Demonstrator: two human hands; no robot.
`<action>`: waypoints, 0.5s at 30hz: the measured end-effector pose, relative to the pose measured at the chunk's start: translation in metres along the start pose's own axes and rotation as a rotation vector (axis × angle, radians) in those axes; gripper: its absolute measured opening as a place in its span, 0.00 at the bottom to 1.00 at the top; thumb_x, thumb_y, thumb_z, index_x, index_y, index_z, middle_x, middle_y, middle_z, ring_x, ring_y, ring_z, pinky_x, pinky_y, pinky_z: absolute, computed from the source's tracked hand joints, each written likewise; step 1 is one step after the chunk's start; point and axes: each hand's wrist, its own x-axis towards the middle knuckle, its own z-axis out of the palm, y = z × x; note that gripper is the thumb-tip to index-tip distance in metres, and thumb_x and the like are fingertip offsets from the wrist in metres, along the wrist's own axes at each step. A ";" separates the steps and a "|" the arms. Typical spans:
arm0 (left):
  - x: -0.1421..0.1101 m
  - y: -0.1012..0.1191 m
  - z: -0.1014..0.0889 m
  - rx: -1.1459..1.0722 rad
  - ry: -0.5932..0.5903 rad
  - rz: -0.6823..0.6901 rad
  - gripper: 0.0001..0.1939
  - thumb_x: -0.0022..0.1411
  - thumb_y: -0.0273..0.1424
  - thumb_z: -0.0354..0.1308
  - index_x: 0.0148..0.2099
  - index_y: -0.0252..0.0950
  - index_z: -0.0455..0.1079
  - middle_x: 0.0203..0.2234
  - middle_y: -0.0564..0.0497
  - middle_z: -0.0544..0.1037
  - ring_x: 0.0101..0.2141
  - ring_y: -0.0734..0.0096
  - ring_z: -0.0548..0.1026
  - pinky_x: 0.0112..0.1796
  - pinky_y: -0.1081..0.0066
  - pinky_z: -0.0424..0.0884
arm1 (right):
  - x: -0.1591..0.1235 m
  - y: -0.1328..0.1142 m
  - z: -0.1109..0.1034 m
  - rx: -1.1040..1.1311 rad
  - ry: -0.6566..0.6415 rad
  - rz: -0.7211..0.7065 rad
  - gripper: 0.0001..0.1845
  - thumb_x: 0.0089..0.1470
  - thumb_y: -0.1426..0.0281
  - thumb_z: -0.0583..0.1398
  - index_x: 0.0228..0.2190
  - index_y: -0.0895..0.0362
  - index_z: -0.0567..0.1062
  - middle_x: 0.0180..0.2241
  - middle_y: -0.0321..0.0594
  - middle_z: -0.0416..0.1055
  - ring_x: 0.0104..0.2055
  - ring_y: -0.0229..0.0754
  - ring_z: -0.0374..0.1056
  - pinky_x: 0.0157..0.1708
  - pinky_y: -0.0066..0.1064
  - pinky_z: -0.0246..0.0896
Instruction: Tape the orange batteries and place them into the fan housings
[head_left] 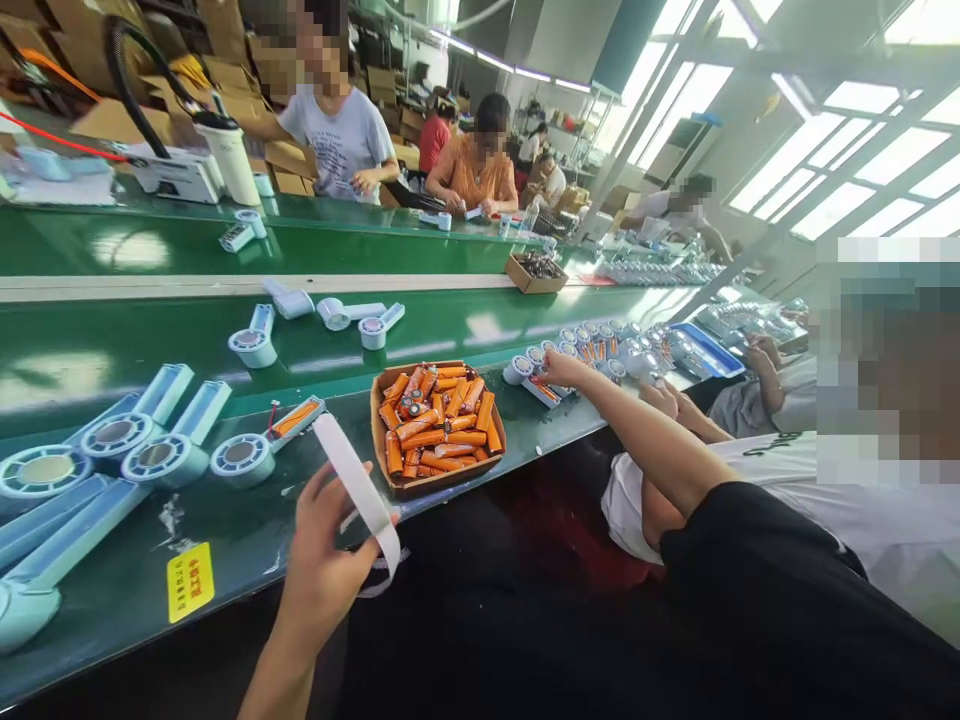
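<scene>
My left hand [330, 545] is wrapped round a roll of white tape [364, 490], held over the near edge of the green bench. Reaching far to the right, my right hand [562, 370] has its fingers pinched together at a light-blue fan housing [519, 371] whose handle holds an orange battery. What lies between those fingertips is too small to make out. Between my hands stands a cardboard box [442, 482] full of orange batteries [424, 437]. Just beyond my left hand lies another fan housing [244, 460], with an orange battery [296, 418] in its open handle.
Several light-blue housings [161, 455] lie at the left, near a yellow label [190, 582]. More housings [251, 345] sit on the green conveyor [450, 325]. Rows of housings and a blue tray [709, 350] extend rightward beside seated co-workers. A box of small parts [536, 275] stands farther back.
</scene>
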 end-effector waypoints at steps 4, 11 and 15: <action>-0.017 -0.002 -0.012 0.001 0.016 -0.014 0.26 0.63 0.41 0.67 0.63 0.47 0.74 0.57 0.44 0.77 0.65 0.47 0.70 0.53 0.57 0.81 | -0.025 -0.003 -0.019 0.158 0.109 -0.050 0.15 0.53 0.62 0.69 0.32 0.53 0.68 0.30 0.38 0.72 0.35 0.46 0.69 0.36 0.34 0.63; -0.025 -0.009 -0.016 0.186 0.092 0.103 0.21 0.67 0.37 0.64 0.61 0.46 0.74 0.54 0.45 0.80 0.64 0.46 0.71 0.52 0.53 0.82 | -0.091 -0.080 -0.006 0.521 -0.028 -0.391 0.18 0.64 0.55 0.60 0.45 0.56 0.77 0.35 0.42 0.79 0.36 0.45 0.72 0.40 0.37 0.69; -0.006 0.012 -0.013 0.389 0.131 0.382 0.19 0.67 0.28 0.63 0.59 0.43 0.73 0.50 0.47 0.82 0.63 0.46 0.71 0.63 0.44 0.70 | -0.170 -0.158 0.041 0.704 -0.577 -0.775 0.34 0.54 0.49 0.71 0.55 0.55 0.79 0.27 0.33 0.77 0.25 0.38 0.67 0.27 0.28 0.62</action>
